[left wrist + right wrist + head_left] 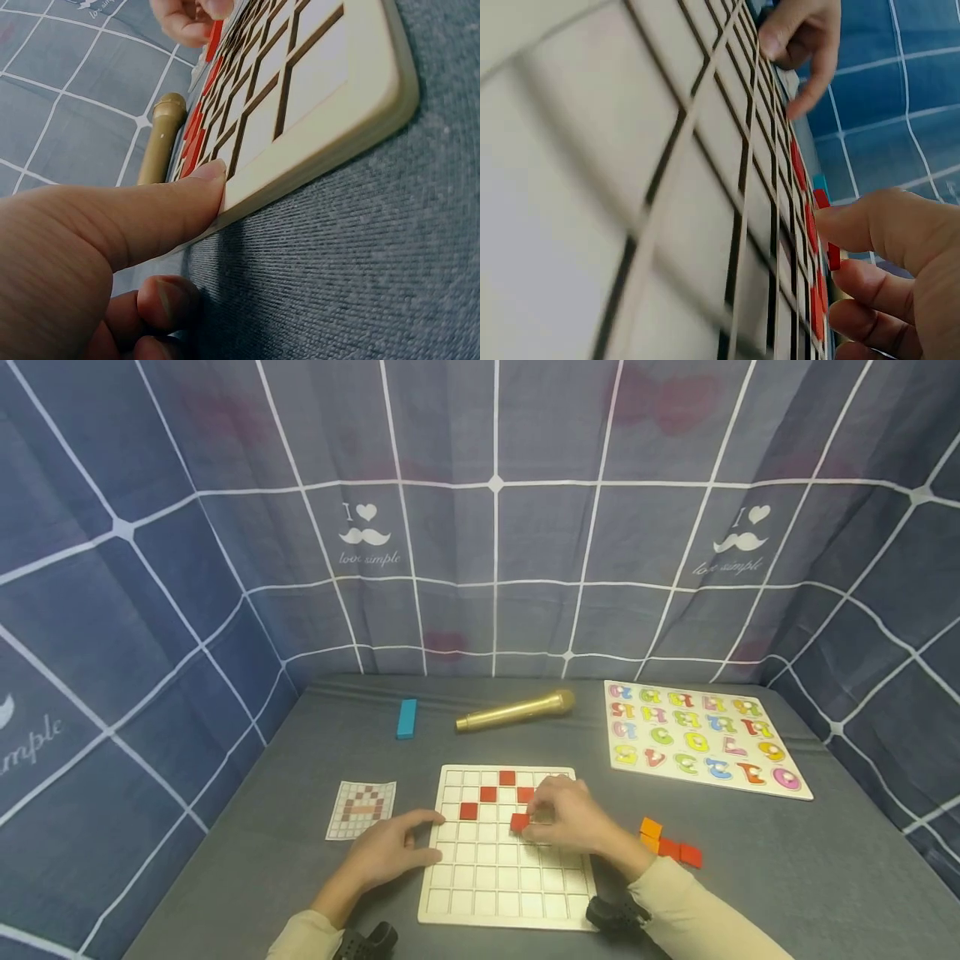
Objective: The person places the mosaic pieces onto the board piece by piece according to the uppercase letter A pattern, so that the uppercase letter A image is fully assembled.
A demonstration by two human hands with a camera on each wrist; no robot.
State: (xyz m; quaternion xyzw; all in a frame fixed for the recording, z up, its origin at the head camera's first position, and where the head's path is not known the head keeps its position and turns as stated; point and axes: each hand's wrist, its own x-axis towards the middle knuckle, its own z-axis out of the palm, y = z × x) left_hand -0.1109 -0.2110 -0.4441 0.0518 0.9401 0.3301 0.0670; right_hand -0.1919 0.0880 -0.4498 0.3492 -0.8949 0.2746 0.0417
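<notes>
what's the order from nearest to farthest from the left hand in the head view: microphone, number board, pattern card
1. Pattern card, just up and left of the left hand
2. Microphone, beyond the hand, to its right
3. Number board, far right

Grid board (506,868) partly hidden by right hand (567,818), partly blurred in right wrist view

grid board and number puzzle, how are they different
The grid board is divided into square cells, a few filled with red tiles, while the number puzzle carries rows of colourful numbers. The left hand touches the grid board's edge; no hand touches the number puzzle. The grid board lies nearer in the head view, the number puzzle farther off to the right. Both are pale, flat boards on the grey cloth.
</notes>
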